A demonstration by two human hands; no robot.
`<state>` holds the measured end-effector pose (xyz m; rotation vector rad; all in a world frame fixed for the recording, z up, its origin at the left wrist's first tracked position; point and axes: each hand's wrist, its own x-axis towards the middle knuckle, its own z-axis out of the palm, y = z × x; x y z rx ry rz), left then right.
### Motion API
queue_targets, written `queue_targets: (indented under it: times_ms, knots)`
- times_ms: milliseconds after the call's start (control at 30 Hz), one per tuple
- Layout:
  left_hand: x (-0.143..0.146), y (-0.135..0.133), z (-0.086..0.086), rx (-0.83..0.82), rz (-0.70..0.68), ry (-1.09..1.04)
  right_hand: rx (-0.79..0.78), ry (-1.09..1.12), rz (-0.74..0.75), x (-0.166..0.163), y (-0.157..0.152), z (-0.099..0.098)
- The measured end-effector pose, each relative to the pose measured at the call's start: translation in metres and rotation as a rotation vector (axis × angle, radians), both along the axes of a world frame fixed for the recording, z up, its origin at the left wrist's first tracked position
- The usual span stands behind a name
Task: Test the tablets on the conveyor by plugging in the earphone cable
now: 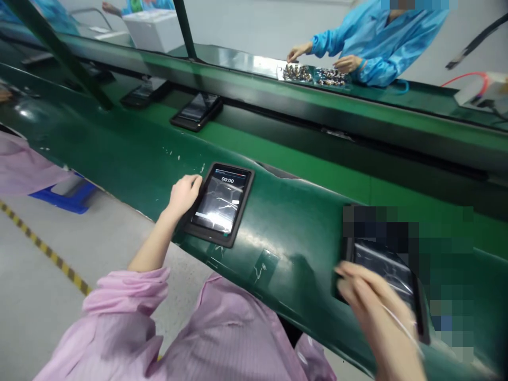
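A tablet with a dark frame (220, 203) lies on the green bench (286, 211), its screen lit and reading 00:00. My left hand (184, 196) is at the tablet's left edge with the fingers curled in. Whether they grip the frame or something small is hidden. On the right, my right hand (373, 301) is over a second tablet (384, 264) with a dark screen. Its fingers are pinched together and smeared by motion. A thin white line, a cord or a slim stick, runs along this hand. What the fingertips hold is too blurred to tell.
Beyond the bench edge, a green conveyor belt (254, 143) carries another framed tablet (197, 111) and one farther left (145, 92). Across it, a person in blue sleeves (341, 47) handles small metallic parts (297, 73). A pink sleeve (27, 164) is at left, beside a blue stool (65, 194).
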<state>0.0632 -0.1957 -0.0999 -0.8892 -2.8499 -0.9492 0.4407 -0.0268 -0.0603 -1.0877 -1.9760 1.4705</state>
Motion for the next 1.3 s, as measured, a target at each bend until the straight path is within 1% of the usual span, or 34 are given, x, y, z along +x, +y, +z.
queue_targets:
  times_ms: [67, 100, 133, 200, 233, 300, 367, 500, 600, 667, 800, 867, 967, 1067, 1133, 1233, 1300]
  knots:
    - [-0.010, -0.007, -0.012, -0.002, -0.008, -0.050, 0.020, -0.036, 0.170, -0.060, 0.009, -0.011]
    - [-0.008, -0.006, -0.019, 0.005, -0.022, -0.066, 0.057, -0.066, 0.262, -0.091, 0.013, -0.015]
    - [-0.002, -0.005, -0.024, 0.014, -0.038, -0.075, 0.130, -0.074, 0.313, -0.119, 0.017, -0.019]
    - [0.017, 0.001, -0.033, 0.029, -0.075, -0.089, 0.294, -0.116, 0.329, -0.162, 0.025, -0.026]
    - [0.029, 0.004, -0.037, 0.031, -0.093, -0.097, 0.356, -0.142, 0.314, -0.176, 0.028, -0.030]
    - [0.057, 0.010, -0.042, 0.032, -0.126, -0.113, 0.427, -0.196, 0.261, -0.186, 0.031, -0.038]
    - [0.086, 0.014, -0.045, 0.033, -0.150, -0.129, 0.456, -0.242, 0.185, -0.178, 0.033, -0.046]
    - [0.140, 0.018, -0.047, 0.044, -0.164, -0.150, 0.506, -0.342, 0.014, -0.145, 0.034, -0.058]
    - [0.165, 0.022, -0.046, 0.044, -0.170, -0.163, 0.539, -0.399, -0.065, -0.122, 0.038, -0.060]
    - [0.175, 0.025, -0.044, 0.039, -0.172, -0.183, 0.564, -0.447, -0.080, -0.110, 0.040, -0.060]
    - [0.187, 0.029, -0.040, 0.054, -0.163, -0.227, 0.571, -0.547, -0.040, -0.090, 0.039, -0.059]
    - [0.190, 0.030, -0.038, 0.061, -0.158, -0.248, 0.574, -0.581, -0.051, -0.085, 0.034, -0.061]
    - [0.192, 0.030, -0.036, 0.053, -0.155, -0.274, 0.628, -0.601, -0.091, -0.083, 0.025, -0.066]
    - [0.192, 0.030, -0.034, 0.038, -0.146, -0.264, 0.647, -0.619, -0.089, -0.086, 0.019, -0.068]
    - [0.192, 0.031, -0.034, 0.024, -0.142, -0.268, 0.589, -0.644, -0.077, -0.089, 0.019, -0.065]
    - [0.191, 0.031, -0.035, 0.019, -0.149, -0.285, 0.422, -0.658, -0.081, -0.092, 0.023, -0.056]
    - [0.189, 0.030, -0.036, 0.031, -0.153, -0.278, 0.315, -0.617, -0.096, -0.092, 0.027, -0.048]
